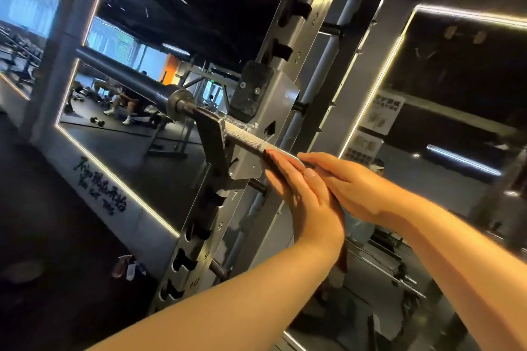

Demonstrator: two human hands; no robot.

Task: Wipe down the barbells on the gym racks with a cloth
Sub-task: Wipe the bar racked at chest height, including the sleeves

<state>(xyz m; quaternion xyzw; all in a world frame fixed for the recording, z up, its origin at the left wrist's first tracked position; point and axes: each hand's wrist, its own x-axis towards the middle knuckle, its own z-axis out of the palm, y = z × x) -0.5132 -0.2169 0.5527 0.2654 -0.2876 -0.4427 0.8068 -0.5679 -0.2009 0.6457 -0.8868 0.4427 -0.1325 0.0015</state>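
Just right of the rack point(275, 100) hook, my hands sandwich the barbell point(246, 139) shaft. My left hand point(299, 194) presses flat with straight fingers. My right hand point(350, 182) lies over it, and I cannot tell whether its grip curls underneath. Probably they are trapping the cloth, though I cannot make one out.

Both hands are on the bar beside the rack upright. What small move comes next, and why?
Probably slide both hands up the barbell toward the hook. The left hand and right hand sandwich the shaft just short of a bare knurled stretch that runs to the hook. No cloth shows between the palms, so I cannot confirm that one is there.
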